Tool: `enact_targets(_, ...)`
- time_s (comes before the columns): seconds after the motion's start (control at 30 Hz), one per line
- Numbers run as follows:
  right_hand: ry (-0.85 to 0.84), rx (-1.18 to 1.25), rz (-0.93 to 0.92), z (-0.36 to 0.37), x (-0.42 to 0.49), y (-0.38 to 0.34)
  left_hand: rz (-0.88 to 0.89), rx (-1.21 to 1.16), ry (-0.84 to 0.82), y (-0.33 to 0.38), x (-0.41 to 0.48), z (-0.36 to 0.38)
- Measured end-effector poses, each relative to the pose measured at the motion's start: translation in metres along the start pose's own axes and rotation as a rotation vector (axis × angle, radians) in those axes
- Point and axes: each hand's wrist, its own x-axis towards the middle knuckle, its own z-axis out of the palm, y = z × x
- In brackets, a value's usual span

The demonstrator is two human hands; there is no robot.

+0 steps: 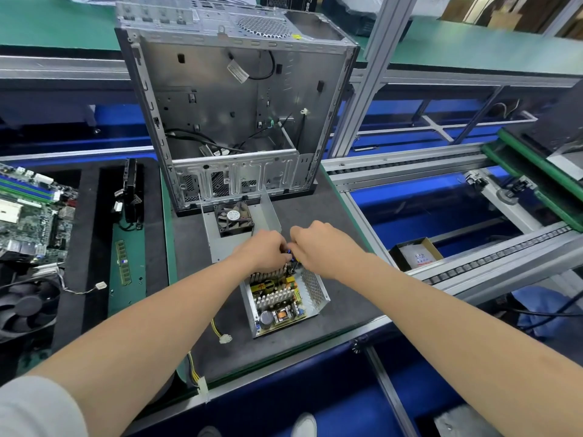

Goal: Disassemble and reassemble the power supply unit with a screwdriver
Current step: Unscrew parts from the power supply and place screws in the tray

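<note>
The left hand and the right hand meet knuckle to knuckle over the far end of the power supply unit. Both have their fingers curled downward. The fingertips are buried around a small blue and yellow bit between them, and I cannot tell whether either hand actually grips it. Both forearms are bare and stretched nearly straight, the left coming in from 7 o'clock and the right from 4 o'clock, with the wrists level.

The unit sits on the dark mat, low and central in the view. It lies open side up, showing its circuit board and finned heatsinks. Its long axis runs from about 11 o'clock under the hands to 5 o'clock at the near end. Its perforated wall faces 3 o'clock.

Its grey metal cover lies just beyond at 12 o'clock with the fan facing up, against the upright computer case. Yellow cables with a white connector trail off toward 7 o'clock. A motherboard lies well apart at 9 o'clock.
</note>
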Motion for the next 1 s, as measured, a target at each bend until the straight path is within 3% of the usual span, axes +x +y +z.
enact_targets(0.1,-0.004,0.134,0.211,0.002,0.004,-0.004,0.012,-0.010,0.003,0.001,-0.002,-0.002)
enact_targets(0.17,-0.009,0.187,0.243,-0.001,0.006,-0.003,0.018,-0.019,0.008,0.001,-0.003,-0.002)
enact_targets(0.27,-0.066,0.245,0.101,-0.009,0.002,0.001,0.012,-0.018,0.003,0.000,-0.001,-0.001)
enact_targets(0.37,-0.148,0.103,-0.165,-0.019,-0.001,0.006,0.016,0.003,0.008,0.001,-0.002,-0.002)
enact_targets(0.43,-0.148,0.011,-0.217,-0.021,0.000,0.007,0.021,-0.006,-0.005,0.002,-0.004,-0.002)
enact_targets(0.63,-0.044,-0.025,-0.068,-0.015,0.003,-0.005,-0.021,-0.004,0.018,-0.001,-0.001,0.002)
enact_targets(0.83,-0.049,0.201,0.308,-0.006,0.009,-0.009,-0.026,-0.028,-0.007,0.001,-0.006,-0.001)
enact_targets(0.9,-0.058,0.231,0.310,-0.007,0.010,-0.006,-0.026,-0.025,-0.004,0.000,-0.005,-0.001)
enact_targets(1.0,-0.086,0.224,0.158,-0.012,0.003,-0.002,-0.031,-0.012,0.017,0.000,-0.003,-0.001)
